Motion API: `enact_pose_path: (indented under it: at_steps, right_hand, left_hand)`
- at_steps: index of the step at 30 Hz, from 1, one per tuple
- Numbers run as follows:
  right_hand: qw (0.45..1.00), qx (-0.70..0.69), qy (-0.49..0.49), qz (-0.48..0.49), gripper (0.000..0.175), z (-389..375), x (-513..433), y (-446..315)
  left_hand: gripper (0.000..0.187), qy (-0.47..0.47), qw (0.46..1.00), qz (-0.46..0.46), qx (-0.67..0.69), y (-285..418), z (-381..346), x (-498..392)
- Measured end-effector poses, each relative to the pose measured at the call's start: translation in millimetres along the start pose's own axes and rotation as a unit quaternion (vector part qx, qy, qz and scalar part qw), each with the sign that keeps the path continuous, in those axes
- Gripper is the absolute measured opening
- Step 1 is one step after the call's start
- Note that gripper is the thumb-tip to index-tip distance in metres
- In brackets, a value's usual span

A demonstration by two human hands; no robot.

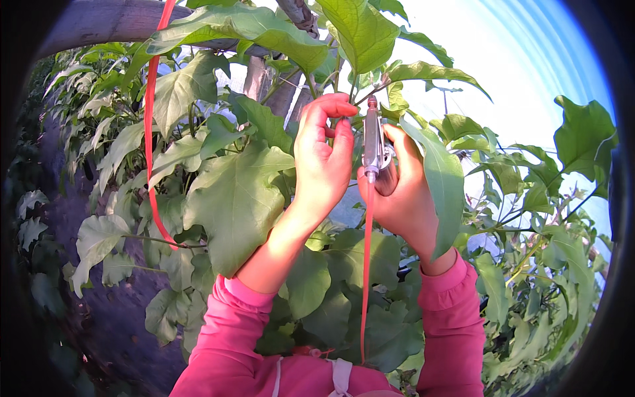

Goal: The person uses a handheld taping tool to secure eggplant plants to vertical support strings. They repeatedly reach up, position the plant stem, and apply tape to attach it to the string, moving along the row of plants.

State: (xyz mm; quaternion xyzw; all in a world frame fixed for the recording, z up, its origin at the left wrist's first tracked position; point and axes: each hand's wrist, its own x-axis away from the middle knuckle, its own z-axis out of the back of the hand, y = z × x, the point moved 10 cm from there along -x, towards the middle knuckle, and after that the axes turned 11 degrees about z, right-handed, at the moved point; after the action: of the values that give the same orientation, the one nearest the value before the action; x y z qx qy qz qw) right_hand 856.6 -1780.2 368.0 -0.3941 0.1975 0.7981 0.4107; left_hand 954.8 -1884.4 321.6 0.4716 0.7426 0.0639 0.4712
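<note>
My right hand (pixel 404 193) grips a slim metal hand tool (pixel 371 136) that looks like a small sprayer, held upright with its reddish tip at the top. A thin red line, apparently a hose (pixel 367 253), runs from the tool's lower fitting down towards my chest. Just left of the tool, my left hand (pixel 322 149) is raised with curled fingers, and nothing shows between thumb and forefinger. Its fingertips are close to a leafy stem (pixel 353 88) of a broad-leaved plant, apparently eggplant. A large leaf (pixel 441 181) partly covers my right hand and wrist.
A red strap (pixel 150 124) hangs at the left, in front of a thick pole (pixel 109 22). Dense foliage (pixel 238 203) surrounds both forearms. More plants (pixel 526 268) stand at the right, and bright plastic sheeting (pixel 516 59) lies behind. Dark ground (pixel 124 342) shows at lower left.
</note>
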Motion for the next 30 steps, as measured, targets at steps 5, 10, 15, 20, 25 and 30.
enact_pose_path:
  at_steps: [5, 10, 15, 20, 25, 30]
  right_hand:
    - [0.975, 0.181, -0.014, 0.127, 0.060, 7.1, -11.0, -15.3]
    - [0.951, 0.280, -0.023, 0.127, 0.060, 11.1, -9.9, -13.3]
    - [0.968, 0.220, -0.082, 0.089, 0.065, 7.7, -3.1, -16.4]
    - [0.963, 0.148, -0.065, 0.215, 0.065, 7.9, 6.0, -56.2]
    - [0.991, 0.000, -0.057, 0.121, 0.060, 13.1, -3.1, -48.6]
    - [0.944, -0.310, 0.107, 0.033, 0.064, 40.3, -26.9, -19.6]
  left_hand:
    - [0.022, -0.057, 0.954, -0.078, -0.284, -0.1, -14.0, -10.3]
    - [0.019, -0.049, 0.957, -0.091, -0.270, 0.2, -18.4, -1.3]
    - [0.026, -0.066, 0.965, -0.084, -0.238, -4.9, -19.3, 1.2]
    - [0.032, -0.149, 0.964, -0.073, -0.207, 2.9, -30.6, 23.6]
    - [0.029, -0.190, 0.966, 0.013, -0.176, -25.1, -36.7, 15.7]
    - [0.024, -0.152, 0.954, -0.133, -0.223, 7.2, -40.0, 24.9]
